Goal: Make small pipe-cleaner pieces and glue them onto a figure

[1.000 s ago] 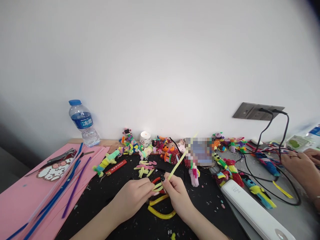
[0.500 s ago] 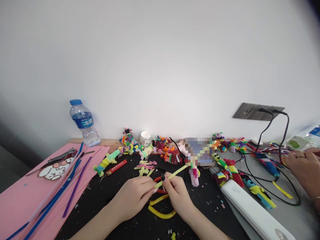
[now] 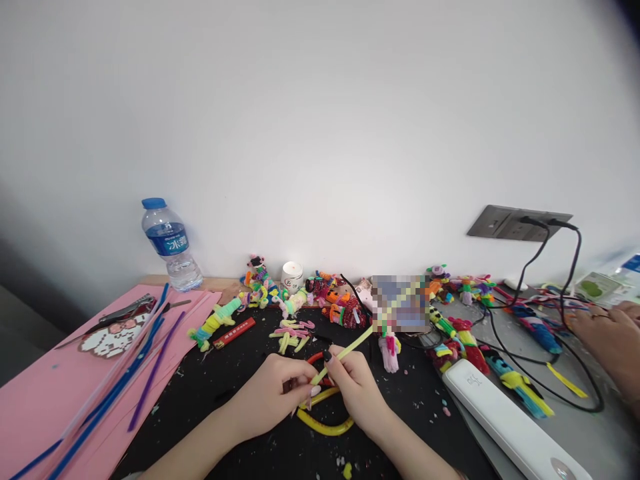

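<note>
Both of my hands meet low in the middle, over a black mat (image 3: 235, 393). My right hand (image 3: 357, 390) pinches a long pale yellow-green pipe cleaner (image 3: 350, 345) that slants up to the right. My left hand (image 3: 270, 399) is closed, its fingertips on the lower end of the same pipe cleaner. Just under my hands lie a curved yellow piece (image 3: 325, 427) and a red piece (image 3: 315, 359).
Pink paper (image 3: 45, 400) with blue and purple pipe cleaners (image 3: 145, 367) lies at the left, a water bottle (image 3: 170, 243) behind it. Several coloured pipe-cleaner figures (image 3: 330, 300) line the wall. A white power strip (image 3: 505, 420), black cables (image 3: 565, 313) and another person's hand (image 3: 607, 340) are at the right.
The pipe cleaner's free end has swung down to the right, from steep to shallower. My left fingers shifted along its lower end. The other person's hand moved slightly.
</note>
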Available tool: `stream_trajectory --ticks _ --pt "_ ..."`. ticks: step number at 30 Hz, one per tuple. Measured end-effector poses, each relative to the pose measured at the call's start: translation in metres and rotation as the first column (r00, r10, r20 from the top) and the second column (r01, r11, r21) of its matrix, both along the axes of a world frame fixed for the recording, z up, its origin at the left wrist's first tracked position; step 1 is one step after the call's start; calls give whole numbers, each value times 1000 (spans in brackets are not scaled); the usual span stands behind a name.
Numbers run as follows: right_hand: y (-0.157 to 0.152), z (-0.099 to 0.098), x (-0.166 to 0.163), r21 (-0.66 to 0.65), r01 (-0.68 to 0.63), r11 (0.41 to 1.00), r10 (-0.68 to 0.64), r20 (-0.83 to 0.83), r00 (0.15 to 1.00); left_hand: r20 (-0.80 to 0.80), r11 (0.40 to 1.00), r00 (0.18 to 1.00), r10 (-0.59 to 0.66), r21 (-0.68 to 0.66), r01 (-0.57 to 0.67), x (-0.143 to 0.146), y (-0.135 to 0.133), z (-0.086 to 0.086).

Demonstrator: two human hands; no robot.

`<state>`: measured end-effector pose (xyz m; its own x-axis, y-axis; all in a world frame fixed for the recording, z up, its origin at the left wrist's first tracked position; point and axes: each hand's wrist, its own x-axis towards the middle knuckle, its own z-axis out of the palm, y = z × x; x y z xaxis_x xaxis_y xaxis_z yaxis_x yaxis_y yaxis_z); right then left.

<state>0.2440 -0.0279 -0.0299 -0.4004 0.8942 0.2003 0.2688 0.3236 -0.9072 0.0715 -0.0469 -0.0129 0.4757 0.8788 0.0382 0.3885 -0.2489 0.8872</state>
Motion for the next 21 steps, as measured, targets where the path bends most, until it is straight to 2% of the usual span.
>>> stream_trajectory --ticks 3,6,8,12,15,18,21 --pt "-2 0 -1 -23 -45 999 45 -9 999 64 994 998 -26 -104 33 0 0 -2" --pt "-3 1 -2 -32 -90 995 90 -4 996 63 999 998 -10 -46 13 0 1 -4" --pt "-3 2 -3 -38 -134 990 134 -8 991 94 998 996 0 -57 5 0 2 -6" --pt "-4 6 -4 -25 -198 980 198 -22 980 237 965 971 13 -259 50 1 2 -11" --pt "-5 10 -6 8 -224 975 224 -8 975 281 936 959 40 -347 63 1 1 -13" --pt "-5 10 -7 52 -181 982 180 20 983 307 931 949 64 -361 54 2 0 -10" --pt "-5 8 -5 56 -32 998 34 -35 999 342 930 932 117 -367 18 2 1 -7"
